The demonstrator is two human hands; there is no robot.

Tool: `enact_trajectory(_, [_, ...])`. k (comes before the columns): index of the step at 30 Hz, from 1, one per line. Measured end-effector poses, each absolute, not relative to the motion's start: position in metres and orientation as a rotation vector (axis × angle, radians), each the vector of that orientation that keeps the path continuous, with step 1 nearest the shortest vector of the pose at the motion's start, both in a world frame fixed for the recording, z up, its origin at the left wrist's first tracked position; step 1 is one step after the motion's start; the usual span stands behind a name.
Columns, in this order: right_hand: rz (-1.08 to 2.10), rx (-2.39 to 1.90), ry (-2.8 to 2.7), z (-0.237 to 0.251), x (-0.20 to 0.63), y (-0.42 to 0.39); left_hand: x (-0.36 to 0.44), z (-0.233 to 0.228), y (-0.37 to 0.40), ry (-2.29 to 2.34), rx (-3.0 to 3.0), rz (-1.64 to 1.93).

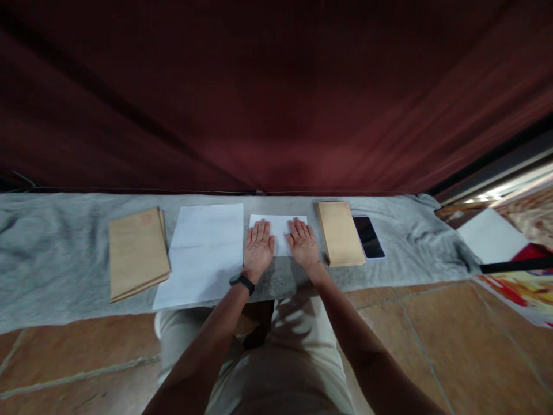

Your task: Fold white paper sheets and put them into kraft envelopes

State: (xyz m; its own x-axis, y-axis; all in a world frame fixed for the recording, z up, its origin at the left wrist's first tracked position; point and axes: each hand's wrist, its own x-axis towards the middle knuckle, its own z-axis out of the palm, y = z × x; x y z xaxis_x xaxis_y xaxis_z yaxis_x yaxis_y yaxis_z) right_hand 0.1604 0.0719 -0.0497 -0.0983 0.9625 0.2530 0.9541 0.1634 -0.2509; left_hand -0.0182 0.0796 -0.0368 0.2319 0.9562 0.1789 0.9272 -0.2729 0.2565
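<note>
A small white sheet of paper (280, 229), which looks folded, lies flat in front of me. My left hand (258, 246) rests palm down on its left end, fingers stretched out. On the right end my right hand (303, 244) lies flat too, fingers a little apart. Both palms hide the paper's sides. Left of my hands are larger white sheets (205, 251) with a faint crease across them. A stack of brown envelopes (341, 233) lies just right of my right hand.
Farther left, more brown envelopes (138, 253) overlap the white sheets' edge. A dark-screened phone (369, 237) lies beside the right stack. Grey cloth (410, 248) covers the narrow surface. A dark red curtain (276, 115) hangs behind it. Printed paper (522, 291) sits at far right.
</note>
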Motion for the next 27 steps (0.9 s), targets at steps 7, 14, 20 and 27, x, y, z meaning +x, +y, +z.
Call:
enact_trajectory(7, [0.041,-1.816,-2.056,-0.049,0.169,0.064,-0.001,-0.030,0.078,1.825,2.372,0.511])
enact_trajectory(14, [0.062,-1.832,-2.082,-0.044,0.170,0.063,0.032,-0.025,0.085,1.603,2.472,0.408])
enact_trajectory(20, [0.055,-1.822,-2.085,-0.047,0.170,0.064,0.015,-0.032,0.087,1.604,2.525,0.413])
enact_trajectory(27, [0.057,-1.827,-2.065,-0.048,0.170,0.064,-0.001,-0.030,0.075,1.654,2.523,0.356])
